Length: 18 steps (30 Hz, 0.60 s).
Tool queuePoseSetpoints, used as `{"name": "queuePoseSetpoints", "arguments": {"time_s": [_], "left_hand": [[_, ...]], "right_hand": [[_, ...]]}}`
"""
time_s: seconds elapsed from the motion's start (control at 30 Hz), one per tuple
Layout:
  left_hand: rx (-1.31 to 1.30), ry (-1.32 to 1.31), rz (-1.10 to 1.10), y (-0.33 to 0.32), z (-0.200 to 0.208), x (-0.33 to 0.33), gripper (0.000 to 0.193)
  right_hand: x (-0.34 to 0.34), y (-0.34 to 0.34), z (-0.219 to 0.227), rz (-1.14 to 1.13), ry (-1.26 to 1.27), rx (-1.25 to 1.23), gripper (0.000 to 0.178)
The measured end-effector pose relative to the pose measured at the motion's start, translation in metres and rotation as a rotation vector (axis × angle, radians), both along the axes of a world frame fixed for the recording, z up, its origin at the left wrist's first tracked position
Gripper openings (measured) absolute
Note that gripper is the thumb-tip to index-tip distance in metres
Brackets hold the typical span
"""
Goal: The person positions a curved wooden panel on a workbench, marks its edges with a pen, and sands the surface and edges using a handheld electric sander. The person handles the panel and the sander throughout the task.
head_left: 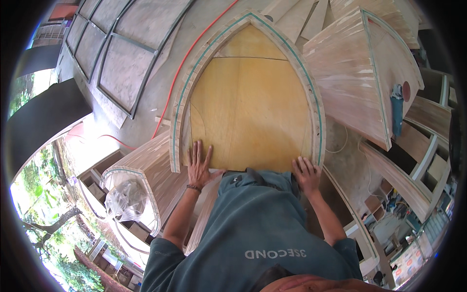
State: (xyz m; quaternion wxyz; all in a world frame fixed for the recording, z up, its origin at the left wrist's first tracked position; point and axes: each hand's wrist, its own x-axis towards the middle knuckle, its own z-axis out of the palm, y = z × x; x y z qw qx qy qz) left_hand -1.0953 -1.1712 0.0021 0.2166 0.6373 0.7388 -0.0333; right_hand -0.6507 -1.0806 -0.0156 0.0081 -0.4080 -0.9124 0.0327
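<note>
In front of me lies a pointed-arch wooden frame point(317, 100) with a green line running along its edge. A yellowish plywood panel point(248, 107) fills the inside of the arch, with a seam across it near the tip. My left hand point(198, 165) rests on the panel's near left corner, fingers spread and stretched forward. At the near right corner, my right hand point(306, 174) lies with its fingers over the panel's edge beside the frame. Neither hand holds anything. My body hides part of the near edge.
Another arched wooden piece point(345, 82) stands at the right, with an angle grinder point(397, 109) on it. A smaller arched piece point(153, 194) at the left bears a clear plastic bag point(127, 199). A red hose point(182, 63) and a metal frame point(134, 41) lie on the floor beyond.
</note>
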Motion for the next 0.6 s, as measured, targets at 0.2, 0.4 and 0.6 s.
{"name": "queuePoseSetpoints", "arguments": {"time_s": [0.2,0.4,0.6], "left_hand": [[-0.064,0.076,-0.273,-0.032,-0.018,-0.05,0.087],[0.05,0.103,-0.288,-0.056,-0.058,-0.06,0.079],[0.064,-0.003,-0.221,-0.055,-0.051,-0.055,0.079]], "right_hand": [[0.0,0.0,0.003,-0.01,-0.041,-0.001,0.042],[0.002,0.0,0.002,-0.004,-0.07,0.007,0.042],[0.003,-0.003,-0.006,0.008,-0.108,0.062,0.043]]}}
